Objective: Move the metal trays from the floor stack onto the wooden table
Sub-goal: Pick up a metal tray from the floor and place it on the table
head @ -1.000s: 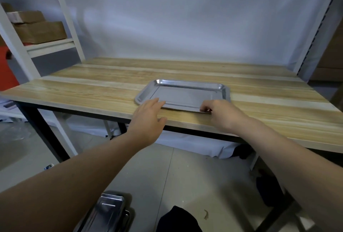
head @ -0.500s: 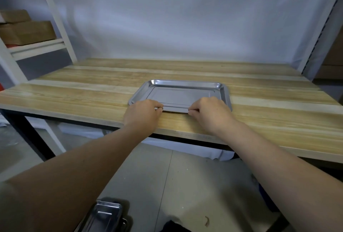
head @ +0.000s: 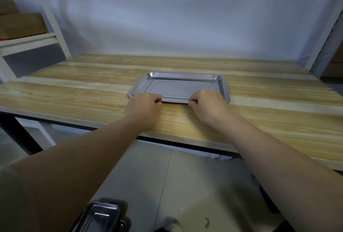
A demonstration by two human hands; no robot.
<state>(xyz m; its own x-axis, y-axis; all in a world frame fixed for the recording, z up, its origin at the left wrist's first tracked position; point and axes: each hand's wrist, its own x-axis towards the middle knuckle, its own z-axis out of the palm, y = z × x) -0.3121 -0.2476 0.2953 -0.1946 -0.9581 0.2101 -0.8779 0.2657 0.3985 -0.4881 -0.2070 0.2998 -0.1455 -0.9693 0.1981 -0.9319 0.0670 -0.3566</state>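
A shallow rectangular metal tray (head: 183,85) lies flat on the wooden table (head: 74,98), near the middle. My left hand (head: 143,108) pinches the tray's near rim at its left end. My right hand (head: 208,105) pinches the same rim further right, fingers curled over the edge. Down on the floor at the bottom of the view sits a stack of metal trays (head: 101,217), partly hidden behind my left forearm.
White shelving (head: 27,42) with cardboard boxes (head: 20,25) stands at the left, another shelf post (head: 323,33) at the right. A white sheet covers the wall behind the table. The table's black frame runs under its front edge above the grey floor.
Both hands have closed in on the tray's near rim and now pinch it, where the left hand was flat beside it. The tray has shifted slightly away from the front edge.
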